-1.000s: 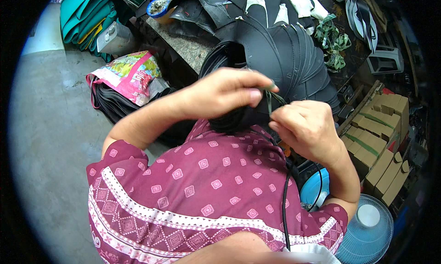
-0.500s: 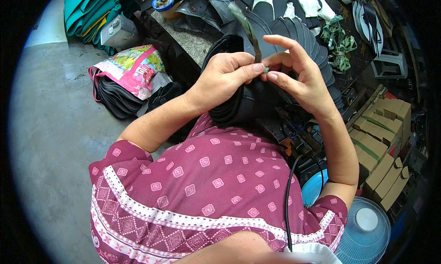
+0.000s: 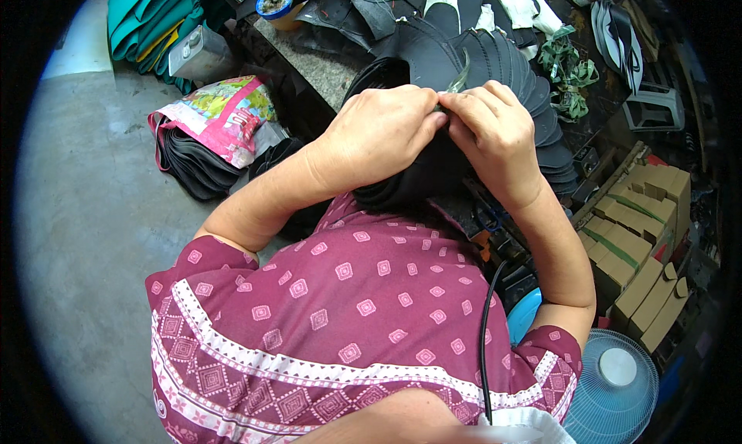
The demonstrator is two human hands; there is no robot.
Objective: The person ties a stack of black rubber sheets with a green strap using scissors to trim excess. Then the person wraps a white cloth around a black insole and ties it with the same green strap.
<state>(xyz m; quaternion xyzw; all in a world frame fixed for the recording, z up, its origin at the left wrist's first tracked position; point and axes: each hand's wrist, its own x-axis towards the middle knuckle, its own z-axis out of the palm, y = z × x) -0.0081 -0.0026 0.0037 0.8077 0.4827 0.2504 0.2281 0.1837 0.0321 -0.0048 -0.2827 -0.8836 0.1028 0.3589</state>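
A thin greenish strip (image 3: pixel 462 74) sticks up beyond my fingers, its lower part hidden between them. Thumb and fingers of my left hand (image 3: pixel 380 131) are closed in a pinch on the strip. Close beside it, my right hand (image 3: pixel 498 139) has its fingers curled in and also pinches the strip; the two hands' fingertips meet. Below the hands a curled bundle of black sheet pieces (image 3: pixel 429 170) stands against my front, partly covered by my hands. Whether the strip passes around that bundle I cannot tell.
Curved black pieces (image 3: pixel 506 61) lie fanned on the table past my hands. A tangle of green strips (image 3: pixel 568 73) sits to their right. Cardboard boxes (image 3: pixel 618 247) and a blue fan (image 3: pixel 614 398) stand at the right. A pink bag (image 3: pixel 224 123) over black pieces lies left.
My right hand's raised fingers have curled in, and both hands have turned knuckles-up, drawing together. Less of the strip shows above them, and it leans right now.
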